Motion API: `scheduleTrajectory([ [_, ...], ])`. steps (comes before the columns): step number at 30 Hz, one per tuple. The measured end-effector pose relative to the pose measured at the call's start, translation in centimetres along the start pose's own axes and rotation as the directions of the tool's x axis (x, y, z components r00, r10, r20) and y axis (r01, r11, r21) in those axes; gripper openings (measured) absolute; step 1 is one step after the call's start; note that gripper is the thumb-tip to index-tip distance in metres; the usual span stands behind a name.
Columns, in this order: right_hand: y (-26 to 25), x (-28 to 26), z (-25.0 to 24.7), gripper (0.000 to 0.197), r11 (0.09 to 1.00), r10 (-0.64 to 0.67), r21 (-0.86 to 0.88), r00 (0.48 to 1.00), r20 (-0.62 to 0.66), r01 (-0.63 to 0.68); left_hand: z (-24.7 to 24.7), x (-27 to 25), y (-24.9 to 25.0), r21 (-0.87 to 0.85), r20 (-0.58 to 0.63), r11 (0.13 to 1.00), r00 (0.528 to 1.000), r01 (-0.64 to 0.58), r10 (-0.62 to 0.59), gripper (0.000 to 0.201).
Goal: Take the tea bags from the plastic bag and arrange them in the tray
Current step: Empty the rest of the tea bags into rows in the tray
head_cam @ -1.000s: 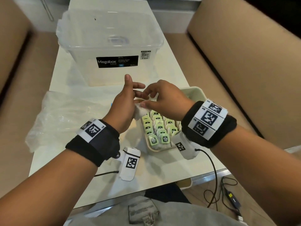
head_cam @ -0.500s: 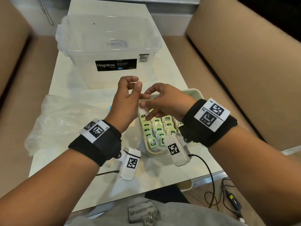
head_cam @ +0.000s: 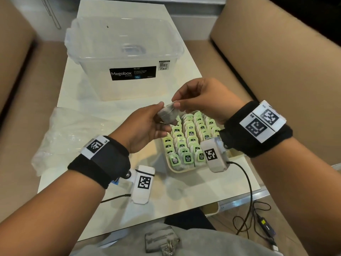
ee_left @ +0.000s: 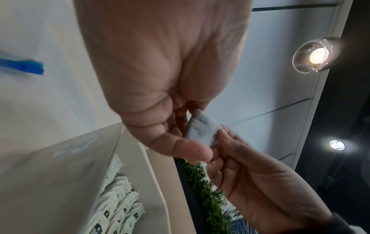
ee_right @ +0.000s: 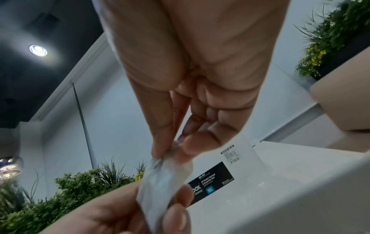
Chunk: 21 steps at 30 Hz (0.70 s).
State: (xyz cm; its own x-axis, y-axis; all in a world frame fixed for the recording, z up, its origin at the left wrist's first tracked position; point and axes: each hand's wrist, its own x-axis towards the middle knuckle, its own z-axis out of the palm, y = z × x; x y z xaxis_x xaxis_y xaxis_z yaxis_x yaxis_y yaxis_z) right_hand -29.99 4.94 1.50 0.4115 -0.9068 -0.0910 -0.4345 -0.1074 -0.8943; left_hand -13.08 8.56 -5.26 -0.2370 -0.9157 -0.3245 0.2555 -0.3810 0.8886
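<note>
Both hands hold one grey-white tea bag (head_cam: 168, 115) in the air above the far left corner of the tray. My left hand (head_cam: 147, 124) grips its lower part between thumb and fingers. My right hand (head_cam: 195, 100) pinches its top edge. The same tea bag (ee_left: 202, 131) shows between both hands in the left wrist view, and in the right wrist view the tea bag (ee_right: 162, 178) hangs from my right fingertips. The cream tray (head_cam: 181, 169) holds several rows of tea bags with green tags (head_cam: 190, 137). The clear plastic bag (head_cam: 70, 133) lies crumpled to the left.
A clear lidded Megabox storage box (head_cam: 125, 58) stands behind the hands on the white table (head_cam: 166, 196). Tan bench seats flank the table. A cable (head_cam: 247, 193) runs off the table's front right edge to the floor.
Both hands have lifted the tea bag slightly and turned it; the left hand now grips it from below while the right hand pinches its top.
</note>
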Motion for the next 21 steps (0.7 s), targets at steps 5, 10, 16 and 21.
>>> scheduleTrajectory([
  [5,-0.3,-0.1,-0.3,0.010,0.999,-0.050,-0.003,0.999,-0.020,0.050,-0.7,0.2,0.0,-0.106,-0.035,0.991,0.996,-0.084,0.081,0.010],
  [10,0.0,0.2,-0.3,0.026,0.996,-0.062,-0.062,0.995,-0.077,0.057,-1.2,0.4,-0.4,-0.143,-0.042,0.976,0.986,-0.164,0.159,0.016],
  [16,-0.5,0.4,-0.6,0.030,0.983,-0.146,-0.119,0.988,-0.050,0.139,-1.3,0.1,-0.8,0.134,0.083,0.970,0.977,-0.204,0.194,0.024],
  [21,-0.8,0.7,-0.6,0.031,0.981,-0.145,-0.130,0.989,0.023,0.147,-0.7,0.5,-1.0,0.221,0.056,0.945,0.970,-0.242,0.236,0.026],
])
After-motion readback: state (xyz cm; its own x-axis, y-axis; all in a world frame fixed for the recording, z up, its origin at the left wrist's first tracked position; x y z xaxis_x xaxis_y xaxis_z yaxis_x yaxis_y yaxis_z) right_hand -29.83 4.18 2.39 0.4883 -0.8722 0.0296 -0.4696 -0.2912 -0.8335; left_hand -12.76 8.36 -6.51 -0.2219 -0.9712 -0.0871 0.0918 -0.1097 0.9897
